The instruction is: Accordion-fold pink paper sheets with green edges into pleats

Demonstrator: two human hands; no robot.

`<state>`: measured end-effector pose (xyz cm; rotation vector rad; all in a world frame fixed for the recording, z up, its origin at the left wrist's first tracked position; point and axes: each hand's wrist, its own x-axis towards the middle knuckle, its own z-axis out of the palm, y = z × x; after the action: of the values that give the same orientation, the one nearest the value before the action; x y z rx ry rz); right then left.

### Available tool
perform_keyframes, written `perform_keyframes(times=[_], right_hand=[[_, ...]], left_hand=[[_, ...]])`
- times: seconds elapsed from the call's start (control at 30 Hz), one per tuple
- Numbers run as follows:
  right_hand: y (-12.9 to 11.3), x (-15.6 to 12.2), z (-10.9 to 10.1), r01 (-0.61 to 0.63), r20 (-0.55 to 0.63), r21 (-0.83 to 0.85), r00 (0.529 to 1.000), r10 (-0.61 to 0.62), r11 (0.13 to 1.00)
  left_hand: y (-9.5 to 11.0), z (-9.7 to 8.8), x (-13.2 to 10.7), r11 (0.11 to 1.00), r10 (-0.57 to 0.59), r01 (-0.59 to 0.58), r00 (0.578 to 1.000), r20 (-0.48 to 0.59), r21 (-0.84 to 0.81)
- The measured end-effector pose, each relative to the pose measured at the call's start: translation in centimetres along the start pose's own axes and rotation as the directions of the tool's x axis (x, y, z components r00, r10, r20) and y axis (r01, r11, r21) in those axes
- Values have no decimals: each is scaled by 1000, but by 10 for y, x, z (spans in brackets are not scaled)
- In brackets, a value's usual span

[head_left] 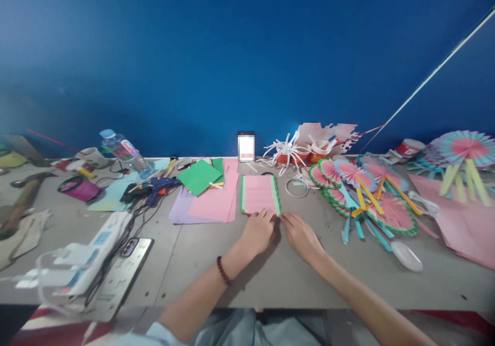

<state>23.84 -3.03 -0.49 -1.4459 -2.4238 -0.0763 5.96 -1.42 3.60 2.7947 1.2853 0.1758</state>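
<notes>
A pink paper sheet (260, 195) with green and pale strips along its two sides lies flat on the grey table in front of me. My left hand (261, 231) is closed at its near edge, fingers bent and pressed together on the paper. At the near right corner, my right hand (302, 235) pinches the same edge, its fingertips close to those of the left. Both thumbs are mostly hidden. To the left of the sheet are stacked pink papers (215, 211) and green paper squares (200, 177).
Finished folded paper fans (392, 214) and a white plastic spoon (407, 256) lie to the right. A tape ring (296, 187) sits nearer the sheet. On the left are a power strip (100, 253), a phone (119, 279), a bottle (126, 152) and a hammer (25, 199).
</notes>
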Motion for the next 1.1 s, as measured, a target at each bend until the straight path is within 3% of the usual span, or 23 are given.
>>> perform_keyframes(times=[0.17,0.33,0.67,0.9,1.0,1.1], right_hand=[[-3,-1,-6,-11,29,-15,1000,12,1000],[-3,-2,-6,-10,-22,-9,1000,10,1000],[-5,-1,-10,24,-95,-15,995,-25,1000],[-11,0,-14,-9,-26,-58,1000,7,998],[-13,0,-17,-47,-16,-75,999,46,996],[-13,0,-20,-90,-26,-96,996,88,991]], left_hand=[[-18,-4,2,998,27,-26,1000,6,-57],[-30,-4,2,986,68,-74,997,-46,-147],[-43,13,8,976,85,-109,988,-131,-186],[-53,10,9,976,-20,-11,990,-140,-217],[-54,5,8,933,-120,71,986,-117,-353],[-57,2,7,833,-237,179,970,-46,-523]])
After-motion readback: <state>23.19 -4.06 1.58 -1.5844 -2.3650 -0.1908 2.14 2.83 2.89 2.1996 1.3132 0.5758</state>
